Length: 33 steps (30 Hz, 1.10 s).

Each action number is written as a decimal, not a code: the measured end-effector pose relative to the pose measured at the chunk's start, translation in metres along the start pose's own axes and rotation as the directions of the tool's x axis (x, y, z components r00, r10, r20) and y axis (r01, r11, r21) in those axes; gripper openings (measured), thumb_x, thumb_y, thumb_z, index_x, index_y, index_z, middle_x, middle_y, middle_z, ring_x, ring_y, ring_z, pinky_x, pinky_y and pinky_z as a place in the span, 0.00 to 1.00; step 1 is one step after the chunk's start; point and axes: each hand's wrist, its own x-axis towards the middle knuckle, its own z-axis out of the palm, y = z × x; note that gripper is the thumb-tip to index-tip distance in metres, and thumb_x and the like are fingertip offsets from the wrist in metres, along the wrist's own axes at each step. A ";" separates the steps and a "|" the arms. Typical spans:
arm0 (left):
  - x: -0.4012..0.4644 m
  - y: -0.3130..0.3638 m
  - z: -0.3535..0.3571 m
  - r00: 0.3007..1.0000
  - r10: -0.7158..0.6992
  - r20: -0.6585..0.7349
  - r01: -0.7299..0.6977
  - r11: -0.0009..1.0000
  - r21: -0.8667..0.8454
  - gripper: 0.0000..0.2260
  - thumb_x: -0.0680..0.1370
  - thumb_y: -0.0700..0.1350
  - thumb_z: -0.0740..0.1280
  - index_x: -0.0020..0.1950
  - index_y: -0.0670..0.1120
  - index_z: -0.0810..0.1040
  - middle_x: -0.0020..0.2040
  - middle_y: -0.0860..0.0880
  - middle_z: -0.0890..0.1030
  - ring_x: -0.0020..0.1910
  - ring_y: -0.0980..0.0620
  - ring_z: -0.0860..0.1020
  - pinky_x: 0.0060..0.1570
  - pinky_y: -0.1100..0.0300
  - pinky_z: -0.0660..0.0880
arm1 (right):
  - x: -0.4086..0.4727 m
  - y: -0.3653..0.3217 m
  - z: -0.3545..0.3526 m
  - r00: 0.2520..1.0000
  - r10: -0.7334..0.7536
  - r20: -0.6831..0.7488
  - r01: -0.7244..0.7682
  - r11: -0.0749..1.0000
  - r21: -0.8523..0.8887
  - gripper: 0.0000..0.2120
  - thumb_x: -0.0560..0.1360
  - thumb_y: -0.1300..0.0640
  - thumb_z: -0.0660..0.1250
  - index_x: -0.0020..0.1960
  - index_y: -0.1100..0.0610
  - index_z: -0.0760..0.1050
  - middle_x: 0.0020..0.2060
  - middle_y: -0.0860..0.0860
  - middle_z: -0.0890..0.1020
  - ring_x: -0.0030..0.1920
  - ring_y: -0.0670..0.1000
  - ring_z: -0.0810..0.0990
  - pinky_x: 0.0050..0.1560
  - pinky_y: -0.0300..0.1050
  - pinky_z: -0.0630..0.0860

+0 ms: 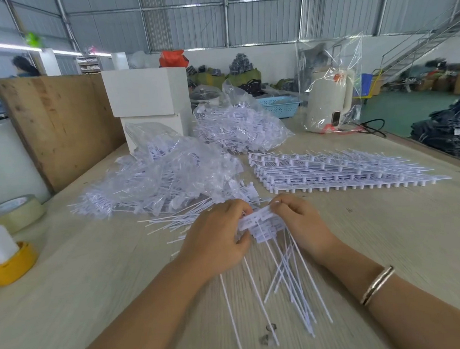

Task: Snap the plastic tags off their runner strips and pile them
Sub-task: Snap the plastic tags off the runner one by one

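A bundle of white plastic tags sits between my two hands above the wooden table. My left hand grips the bundle's left side with curled fingers. My right hand pinches its right side. The tags' long thin tails fan down toward me over the table. A flat stack of uncut runner strips lies at the right, beyond my hands. A loose pile of snapped-off tags spreads out at the left centre, partly under clear plastic.
A clear bag of more tags lies behind the pile, next to white boxes. A tape roll and a yellow holder stand at the left edge. A wrapped kettle is at the back right. A plywood board leans at left.
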 end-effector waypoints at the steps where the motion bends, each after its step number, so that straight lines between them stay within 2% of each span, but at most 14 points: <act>1: 0.000 0.001 0.000 1.000 0.000 -0.006 0.000 1.000 0.008 0.13 0.74 0.49 0.66 0.57 0.51 0.72 0.52 0.54 0.77 0.48 0.52 0.75 0.44 0.55 0.72 | -0.001 -0.001 0.000 1.000 -0.001 0.011 0.001 1.000 0.011 0.14 0.78 0.57 0.60 0.34 0.54 0.72 0.32 0.50 0.71 0.36 0.45 0.70 0.55 0.53 0.61; 4: 0.002 0.002 -0.002 0.998 0.015 -0.057 -0.014 1.000 0.008 0.10 0.75 0.51 0.67 0.53 0.50 0.74 0.48 0.54 0.77 0.45 0.52 0.75 0.40 0.55 0.70 | -0.004 -0.006 0.000 0.995 -0.003 0.096 -0.002 0.999 0.053 0.11 0.77 0.55 0.65 0.36 0.56 0.76 0.33 0.49 0.75 0.39 0.45 0.73 0.55 0.51 0.64; 6: 0.002 0.001 -0.003 0.996 0.039 -0.082 -0.037 0.999 0.015 0.09 0.75 0.51 0.67 0.51 0.49 0.76 0.45 0.53 0.77 0.43 0.51 0.75 0.39 0.54 0.70 | -0.005 -0.009 0.001 0.990 0.000 0.142 -0.007 0.999 0.047 0.09 0.75 0.55 0.67 0.36 0.52 0.78 0.33 0.46 0.77 0.39 0.43 0.75 0.53 0.47 0.66; 8: 0.001 0.000 -0.003 0.995 0.056 -0.080 -0.054 0.998 0.030 0.09 0.75 0.51 0.67 0.52 0.49 0.77 0.45 0.52 0.79 0.43 0.50 0.76 0.39 0.55 0.70 | -0.005 -0.009 0.002 0.987 -0.007 0.160 0.000 0.999 0.042 0.08 0.75 0.57 0.68 0.37 0.51 0.78 0.34 0.46 0.78 0.38 0.40 0.75 0.49 0.40 0.68; 10: 0.001 -0.002 -0.002 0.996 0.063 -0.066 -0.060 0.997 0.047 0.10 0.76 0.51 0.67 0.55 0.50 0.78 0.47 0.51 0.81 0.45 0.50 0.77 0.40 0.56 0.70 | -0.005 -0.009 0.002 0.987 -0.027 0.160 0.024 0.999 0.023 0.07 0.75 0.58 0.68 0.39 0.55 0.79 0.36 0.49 0.79 0.37 0.39 0.76 0.46 0.36 0.69; 14: 0.002 -0.007 -0.001 0.998 0.031 -0.050 -0.031 0.999 0.010 0.10 0.76 0.52 0.66 0.57 0.54 0.79 0.47 0.52 0.83 0.46 0.50 0.79 0.42 0.57 0.71 | -0.004 -0.004 0.003 0.989 -0.122 0.083 0.129 0.988 -0.082 0.05 0.74 0.58 0.69 0.43 0.60 0.81 0.39 0.53 0.82 0.40 0.43 0.77 0.55 0.50 0.70; 18: 0.002 -0.011 0.000 0.999 0.014 -0.052 -0.015 1.000 -0.024 0.09 0.78 0.53 0.64 0.56 0.56 0.79 0.42 0.52 0.83 0.41 0.52 0.79 0.39 0.58 0.71 | -0.003 -0.003 0.006 0.968 -0.251 0.021 0.250 0.947 -0.200 0.04 0.74 0.57 0.70 0.43 0.57 0.81 0.35 0.45 0.79 0.39 0.43 0.76 0.56 0.62 0.68; 20: 0.002 -0.010 0.001 0.999 -0.026 -0.033 0.024 0.998 -0.052 0.09 0.79 0.54 0.62 0.54 0.57 0.80 0.41 0.53 0.83 0.40 0.54 0.79 0.40 0.58 0.72 | -0.002 -0.001 0.005 0.951 -0.310 0.012 0.302 0.917 -0.261 0.02 0.74 0.56 0.70 0.42 0.52 0.80 0.35 0.43 0.77 0.41 0.41 0.75 0.58 0.59 0.65; 23: 0.004 -0.012 0.001 0.998 -0.056 0.013 0.057 0.994 -0.090 0.10 0.79 0.56 0.60 0.51 0.58 0.80 0.40 0.55 0.82 0.39 0.57 0.78 0.40 0.60 0.72 | -0.003 0.000 0.004 0.935 -0.353 0.026 0.340 0.878 -0.338 0.06 0.75 0.54 0.68 0.41 0.45 0.76 0.38 0.42 0.77 0.45 0.38 0.74 0.61 0.51 0.56; 25: 0.004 -0.011 0.001 0.999 -0.039 0.010 0.039 0.994 -0.101 0.09 0.79 0.56 0.61 0.52 0.58 0.79 0.39 0.57 0.81 0.37 0.59 0.77 0.36 0.63 0.70 | -0.004 -0.003 0.005 0.942 -0.333 0.028 0.325 0.894 -0.308 0.07 0.75 0.54 0.68 0.41 0.43 0.76 0.37 0.40 0.77 0.45 0.36 0.74 0.61 0.51 0.57; 28: 0.003 -0.007 0.002 0.999 -0.052 -0.018 0.046 0.973 -0.226 0.08 0.80 0.52 0.61 0.53 0.54 0.78 0.39 0.56 0.81 0.38 0.58 0.78 0.40 0.58 0.74 | -0.003 -0.005 0.006 0.950 -0.313 -0.012 0.308 0.940 -0.150 0.09 0.74 0.56 0.69 0.39 0.43 0.77 0.36 0.40 0.79 0.41 0.43 0.78 0.56 0.63 0.67; 29: 0.003 -0.006 0.003 0.998 -0.056 -0.027 0.046 0.959 -0.279 0.08 0.80 0.51 0.61 0.53 0.53 0.78 0.40 0.55 0.82 0.38 0.57 0.79 0.42 0.56 0.75 | -0.003 -0.006 0.006 0.955 -0.296 -0.026 0.293 0.953 -0.082 0.10 0.74 0.56 0.69 0.39 0.43 0.78 0.36 0.41 0.80 0.40 0.45 0.79 0.54 0.62 0.69; 31: 0.003 -0.003 0.004 0.998 -0.054 -0.030 0.040 0.932 -0.361 0.08 0.80 0.48 0.60 0.53 0.50 0.78 0.40 0.55 0.82 0.39 0.57 0.80 0.44 0.55 0.76 | -0.003 -0.005 0.005 0.967 -0.252 -0.033 0.254 0.964 0.082 0.09 0.74 0.58 0.69 0.38 0.45 0.80 0.34 0.44 0.81 0.38 0.45 0.79 0.48 0.50 0.72; 33: 0.005 -0.001 0.004 0.997 -0.062 -0.043 0.036 0.895 -0.444 0.08 0.81 0.46 0.59 0.53 0.49 0.77 0.39 0.54 0.82 0.39 0.58 0.80 0.40 0.61 0.76 | -0.004 -0.006 0.005 0.980 -0.198 -0.011 0.193 0.946 0.262 0.06 0.73 0.56 0.69 0.38 0.50 0.82 0.35 0.47 0.82 0.38 0.47 0.80 0.43 0.43 0.74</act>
